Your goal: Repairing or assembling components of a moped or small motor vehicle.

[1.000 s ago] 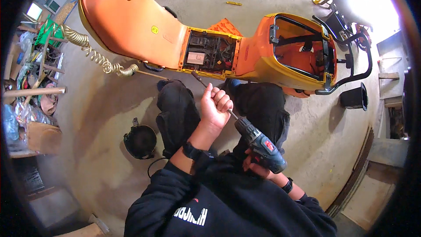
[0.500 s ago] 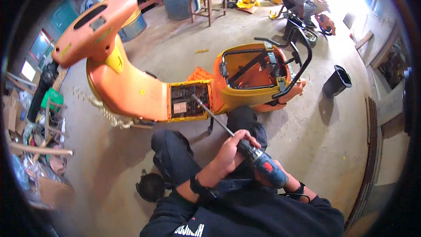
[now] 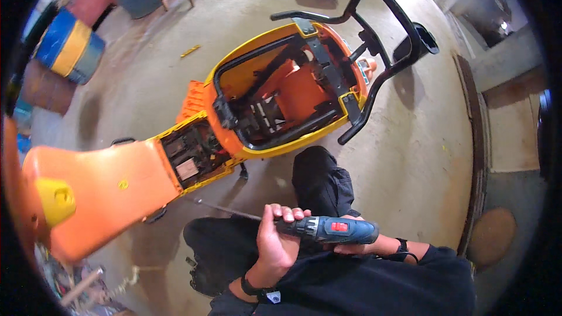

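- The blue-and-black drill (image 3: pixel 342 230) is held level above the lap, in front of the dark top (image 3: pixel 374 284).
- Its chuck (image 3: pixel 291 227) is wrapped by the curled fingers of the left hand (image 3: pixel 279 239).
- The handle is gripped by the right hand (image 3: pixel 353 249), which is partly hidden beneath the drill body.
- The long bit (image 3: pixel 228 209) is pointed leftward, its tip near the orange scooter (image 3: pixel 117 172); whether contact is made cannot be told.
- On the scooter, an open compartment (image 3: pixel 202 147) and a black-rimmed seat opening (image 3: pixel 218 90) are exposed.
- A yellow piece (image 3: pixel 190 51) is seen on the floor (image 3: pixel 252 17) beyond.
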A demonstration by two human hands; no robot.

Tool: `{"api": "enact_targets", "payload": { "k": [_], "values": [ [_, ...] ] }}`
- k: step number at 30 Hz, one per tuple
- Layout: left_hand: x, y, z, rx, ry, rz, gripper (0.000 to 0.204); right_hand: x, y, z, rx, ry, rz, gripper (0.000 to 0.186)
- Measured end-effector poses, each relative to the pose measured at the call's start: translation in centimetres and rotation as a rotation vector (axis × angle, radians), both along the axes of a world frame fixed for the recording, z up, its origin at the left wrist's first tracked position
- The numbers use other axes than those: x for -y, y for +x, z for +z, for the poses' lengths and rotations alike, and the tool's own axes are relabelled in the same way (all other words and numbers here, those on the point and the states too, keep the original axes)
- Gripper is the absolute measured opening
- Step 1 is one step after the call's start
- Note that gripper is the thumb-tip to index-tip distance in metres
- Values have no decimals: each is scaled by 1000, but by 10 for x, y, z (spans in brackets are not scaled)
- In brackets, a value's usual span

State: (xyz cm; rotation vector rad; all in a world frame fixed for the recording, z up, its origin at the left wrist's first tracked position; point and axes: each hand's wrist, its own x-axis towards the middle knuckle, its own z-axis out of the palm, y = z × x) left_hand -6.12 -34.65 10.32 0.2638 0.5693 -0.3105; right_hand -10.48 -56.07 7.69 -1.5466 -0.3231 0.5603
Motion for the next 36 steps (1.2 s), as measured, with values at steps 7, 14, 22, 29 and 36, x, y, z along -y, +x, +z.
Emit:
{"api": "enact_targets", "payload": {
  "k": [7, 14, 22, 29, 36],
  "values": [
    [-3, 49, 20, -148, 30, 1, 31, -14, 37, 35, -92, 47, -79, 38],
    [41, 69, 138, -168, -44, -126, 27, 36, 73, 172, -296, -9, 243, 24],
    [148, 106, 218, -467, 92, -350, 21, 107, 81, 373, -304, -387, 8, 16],
    [157, 147, 157, -559, 64, -294, 30, 120, 95, 403, -278, -592, 84, 62],
    [172, 163, 117, -572, -20, -355, 20, 98, 124, 397, -203, -825, 165, 68]
  ]
}}
